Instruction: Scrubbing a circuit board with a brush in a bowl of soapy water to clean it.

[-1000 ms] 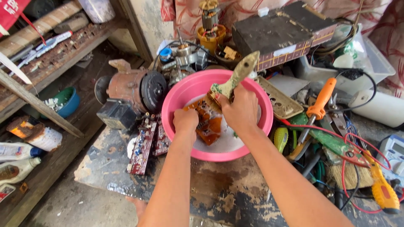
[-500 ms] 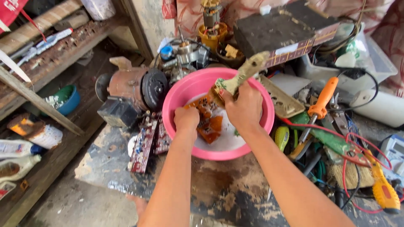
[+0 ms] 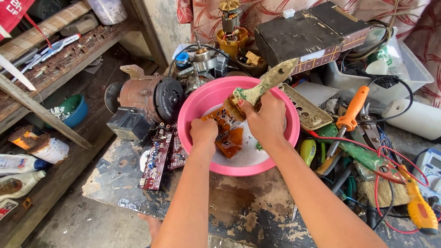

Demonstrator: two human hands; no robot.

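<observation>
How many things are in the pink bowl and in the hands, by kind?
Bowl: 1
Brush, in the right hand: 1
Orange board, held by the left hand in the foamy water: 1
Total: 3

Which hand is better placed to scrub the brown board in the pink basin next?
Probably the right hand: it already grips the paintbrush, bristles down on the brown board. The left hand only steadies that board inside the pink basin.

I'm in a repair workshop: rusty brown electric motor [image 3: 147, 96] left of my left hand [image 3: 204, 131], orange-handled screwdriver [image 3: 344, 121] right of it.
</observation>
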